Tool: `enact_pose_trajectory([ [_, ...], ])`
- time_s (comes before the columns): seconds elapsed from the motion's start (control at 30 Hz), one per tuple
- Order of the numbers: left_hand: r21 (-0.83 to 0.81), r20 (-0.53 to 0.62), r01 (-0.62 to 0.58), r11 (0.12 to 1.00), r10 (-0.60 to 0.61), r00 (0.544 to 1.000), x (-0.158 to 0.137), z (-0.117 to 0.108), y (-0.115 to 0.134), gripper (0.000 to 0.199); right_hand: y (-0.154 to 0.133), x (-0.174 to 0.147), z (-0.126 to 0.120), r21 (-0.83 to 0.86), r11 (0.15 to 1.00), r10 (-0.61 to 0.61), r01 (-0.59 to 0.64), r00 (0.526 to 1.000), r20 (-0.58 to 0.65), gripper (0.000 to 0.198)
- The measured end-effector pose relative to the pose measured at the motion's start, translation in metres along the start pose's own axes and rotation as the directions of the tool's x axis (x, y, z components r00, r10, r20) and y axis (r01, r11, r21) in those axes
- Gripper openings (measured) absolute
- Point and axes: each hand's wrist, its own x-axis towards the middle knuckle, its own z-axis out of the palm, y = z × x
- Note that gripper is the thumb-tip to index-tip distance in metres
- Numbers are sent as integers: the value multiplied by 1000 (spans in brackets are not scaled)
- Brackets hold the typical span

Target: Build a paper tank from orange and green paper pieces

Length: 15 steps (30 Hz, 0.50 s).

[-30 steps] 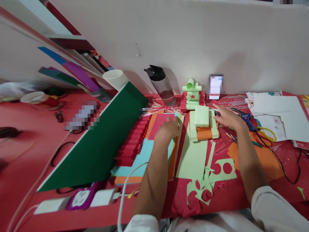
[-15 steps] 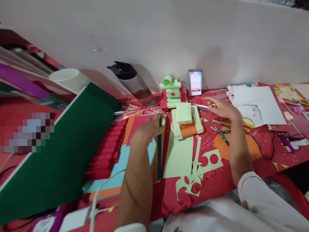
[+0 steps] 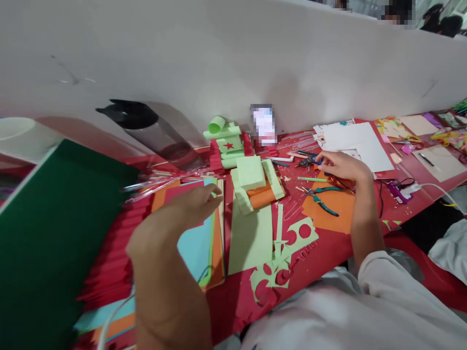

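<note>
My left hand (image 3: 195, 206) hangs over a stack of coloured paper sheets (image 3: 197, 250); its fingers are loosely curved and apart, with nothing visible in them. At the far side of the table, the fingers of my right hand (image 3: 341, 166) are closed on blue-handled pliers (image 3: 310, 160), whose dark jaws point left. Nearer to me, teal-handled pliers (image 3: 324, 200) lie spread on orange paper (image 3: 333, 216). Between my hands sits a folded pale green and orange paper piece (image 3: 250, 174), on a pale green sheet (image 3: 251, 238). Behind it stands a green and red paper model (image 3: 228, 146) with a red star.
A dark green board (image 3: 65, 233) leans at the left, beside a tilted bottle (image 3: 156, 136). A phone (image 3: 264, 125) rests against the white wall. Green paper offcuts (image 3: 270, 274) lie near the front edge, and white sheets (image 3: 365, 143) lie back right.
My view has swung right. My right hand has moved rightward over the table, from beside the pens to the blue-handled pliers. My left hand has lifted from the paper stack's right edge and drawn back left.
</note>
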Motion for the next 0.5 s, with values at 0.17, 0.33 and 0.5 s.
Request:
enact_pose_trajectory([
  [0.17, 67, 198, -281, 957, 263, 944, -24, 23, 102, 39, 11, -12, 55, -230, 973, -36, 35, 999, 0, 49],
  [0.33, 173, 248, -326, 930, 279, 928, -19, 90, 171, 35, 11, -24, 120, -324, 940, -129, 111, 991, -35, 59],
  [0.5, 193, 166, -229, 954, 198, 966, -11, 135, 193, 35, 22, -28, 135, -249, 967, -111, 59, 973, -201, 61],
])
